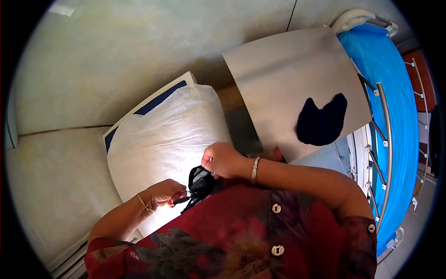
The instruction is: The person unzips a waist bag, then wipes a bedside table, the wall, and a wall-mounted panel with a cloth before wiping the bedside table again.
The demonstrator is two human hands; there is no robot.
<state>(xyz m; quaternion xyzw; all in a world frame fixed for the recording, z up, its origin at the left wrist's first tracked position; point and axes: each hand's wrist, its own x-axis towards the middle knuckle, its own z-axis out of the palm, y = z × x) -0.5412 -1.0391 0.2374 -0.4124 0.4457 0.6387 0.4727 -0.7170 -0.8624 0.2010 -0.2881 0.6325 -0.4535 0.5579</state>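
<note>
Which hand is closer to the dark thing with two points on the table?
Right. In the picture, the right hand is left of and below the dark thing, off the table; the left hand is farther left and lower.

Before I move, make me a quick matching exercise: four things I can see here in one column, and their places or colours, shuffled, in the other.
Things
1. Black mesh item
2. Dark two-pointed cloth item
3. Railed bed
4. White bedding

Places or colours
A. Next to the headboard
B. Lying on the grey tabletop
C. Between the left hand and the right hand
D. Bright blue on top

Pairs: 1-C, 2-B, 3-D, 4-A
</note>
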